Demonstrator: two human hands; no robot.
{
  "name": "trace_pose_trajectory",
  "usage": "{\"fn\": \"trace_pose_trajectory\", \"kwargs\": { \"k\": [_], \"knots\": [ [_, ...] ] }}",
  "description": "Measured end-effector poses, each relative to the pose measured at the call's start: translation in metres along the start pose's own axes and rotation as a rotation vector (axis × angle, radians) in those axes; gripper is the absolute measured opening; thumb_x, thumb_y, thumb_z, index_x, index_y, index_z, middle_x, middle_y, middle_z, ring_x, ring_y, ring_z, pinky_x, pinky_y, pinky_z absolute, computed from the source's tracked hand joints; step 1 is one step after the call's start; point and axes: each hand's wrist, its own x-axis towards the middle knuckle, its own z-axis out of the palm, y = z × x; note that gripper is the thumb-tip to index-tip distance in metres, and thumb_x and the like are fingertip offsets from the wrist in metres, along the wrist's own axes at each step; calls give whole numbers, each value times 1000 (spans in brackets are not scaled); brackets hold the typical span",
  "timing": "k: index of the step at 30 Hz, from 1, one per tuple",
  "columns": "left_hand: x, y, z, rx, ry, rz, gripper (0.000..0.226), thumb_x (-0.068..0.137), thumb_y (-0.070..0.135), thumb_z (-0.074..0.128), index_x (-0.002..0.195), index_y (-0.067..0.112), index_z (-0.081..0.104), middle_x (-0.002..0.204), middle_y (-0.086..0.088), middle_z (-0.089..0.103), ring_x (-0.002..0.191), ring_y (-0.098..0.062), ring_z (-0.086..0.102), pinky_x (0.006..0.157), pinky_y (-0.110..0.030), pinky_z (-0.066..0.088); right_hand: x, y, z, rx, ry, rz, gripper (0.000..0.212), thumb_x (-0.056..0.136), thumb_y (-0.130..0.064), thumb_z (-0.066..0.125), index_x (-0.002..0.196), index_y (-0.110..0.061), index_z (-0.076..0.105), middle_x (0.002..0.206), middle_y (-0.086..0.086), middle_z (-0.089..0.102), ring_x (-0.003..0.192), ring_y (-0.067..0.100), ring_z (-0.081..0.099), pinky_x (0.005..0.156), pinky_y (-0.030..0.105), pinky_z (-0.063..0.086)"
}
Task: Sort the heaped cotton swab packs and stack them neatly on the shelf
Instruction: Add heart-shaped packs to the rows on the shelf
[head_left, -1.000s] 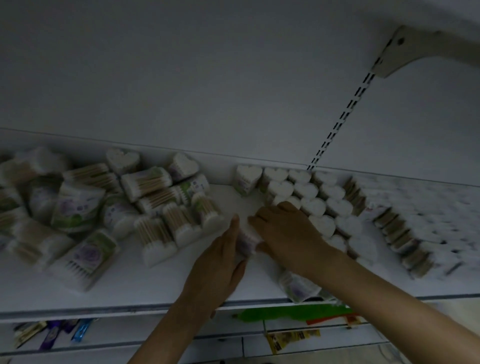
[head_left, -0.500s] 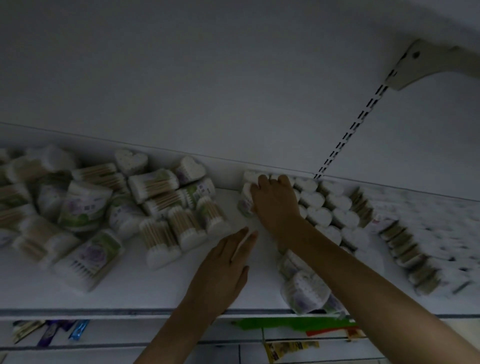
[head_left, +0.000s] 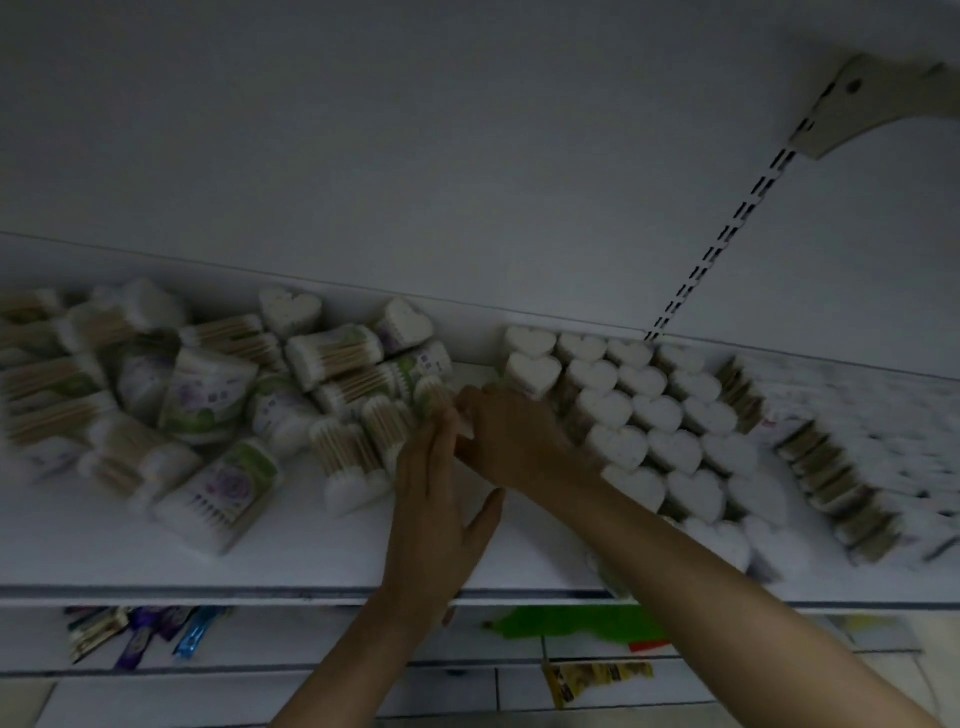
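Note:
A loose heap of cotton swab packs (head_left: 208, 395) covers the left part of the white shelf (head_left: 311, 551). To the right, heart-shaped packs (head_left: 649, 415) stand upright in neat rows. My hands meet at the heap's right edge. My left hand (head_left: 436, 499) lies with straight fingers against the packs there. My right hand (head_left: 514, 441) reaches leftward, its fingers curled over a small pack (head_left: 430, 391) at the gap between heap and rows. Most of that pack is hidden by my fingers.
More packs in slanted rows (head_left: 831, 457) fill the shelf's right end. One pack (head_left: 605, 571) lies at the front edge under my right forearm. A slotted upright (head_left: 727, 244) and bracket (head_left: 852, 104) rise behind. Sachets (head_left: 145, 634) and a green item (head_left: 571, 623) sit on the lower shelf.
My right hand left the back of the neat rows and came leftward to the heap's edge. My left hand slid forward to meet it. The view shifted slightly.

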Motion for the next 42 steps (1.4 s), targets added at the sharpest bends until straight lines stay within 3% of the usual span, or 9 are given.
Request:
{"fn": "trace_pose_trajectory", "kwargs": {
  "k": [5,9,11,13,15,17,25,34,42],
  "knots": [
    [-3,-5,6,37,-95,155,89,85,39,61,154,21,7,152,-8,28,137,-25,30,116,-30,23,-22,4,-15,184,21,37,29,87,-44,55,87,-17,44,99,8,51,88,28,55,65,31,37],
    [2,-2,10,-70,-291,-29,107,80,45,69,149,39,-14,148,1,36,125,-12,46,100,-23,40,-52,18,-32,270,-106,129,31,83,-53,56,70,-27,46,87,0,51,83,19,54,70,32,46],
    [3,-5,17,-68,-427,-94,105,81,45,70,145,38,-12,139,2,51,114,-13,57,86,-22,48,-59,22,-30,265,-143,167,31,87,-48,55,104,-23,61,110,1,55,104,21,54,88,33,47],
    [5,-7,26,-51,-477,-135,96,82,43,70,151,25,5,128,-4,61,106,-19,61,82,-28,51,-64,21,-20,131,-100,244,58,92,-43,53,142,-18,37,138,6,41,124,26,43,98,33,40],
    [10,-5,34,-79,-430,-116,68,82,47,55,140,13,44,117,-5,65,103,-21,62,83,-32,51,-71,14,-6,-41,128,224,50,87,-34,57,130,-9,50,125,14,51,109,32,53,83,35,45],
    [17,-7,40,-22,-415,-98,49,88,45,41,121,12,56,108,-2,65,99,-22,61,82,-35,49,-79,13,11,-107,322,215,28,73,-25,63,95,-7,66,94,13,62,81,31,61,64,30,45],
    [28,-6,51,269,-388,-75,66,94,34,49,148,4,27,135,-14,53,117,-31,54,92,-42,44,-69,4,30,-109,409,318,44,82,-18,40,112,-1,68,109,16,68,101,31,66,82,37,54],
    [60,-2,63,173,-486,-192,68,100,26,48,150,1,10,156,-17,23,140,-31,28,111,-41,25,-47,6,25,-52,372,417,48,80,-17,35,110,-2,69,106,15,69,99,29,67,82,36,55],
    [62,-12,73,217,-438,-132,69,92,46,33,139,-3,42,134,-22,49,106,-37,61,73,-49,56,-42,12,28,-88,407,433,47,82,-20,35,109,-3,70,108,15,70,102,28,67,88,39,53]
  ]
}}
